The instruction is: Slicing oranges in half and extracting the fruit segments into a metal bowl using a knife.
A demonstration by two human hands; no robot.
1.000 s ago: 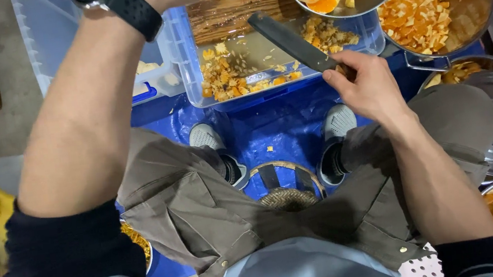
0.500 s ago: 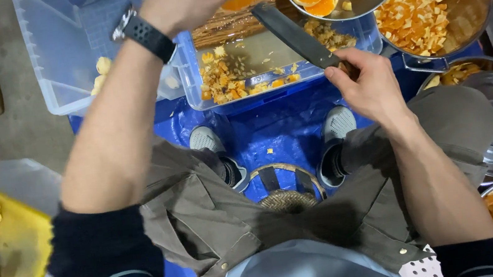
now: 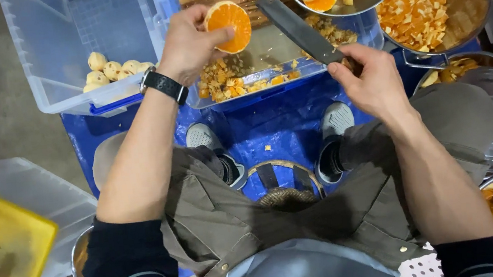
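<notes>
Both bare forearms reach forward from dark pushed-up sleeves over the spread knees. The left hand (image 3: 191,42), a black watch on its wrist, is raised with the palm turned inward, fingers and thumb curled in a grip. The right hand (image 3: 371,79) sits lower and nearer the body, knuckles up, fingers wrapped tight in a closed fist-like hold.

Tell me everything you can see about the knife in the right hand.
The knife has a long, broad, dull grey blade that looks like metal. The right hand grips its handle, which the fingers hide. The blade slants up and to the left over the clear tray of orange scraps, its tip near the orange half held in the left hand.
</notes>
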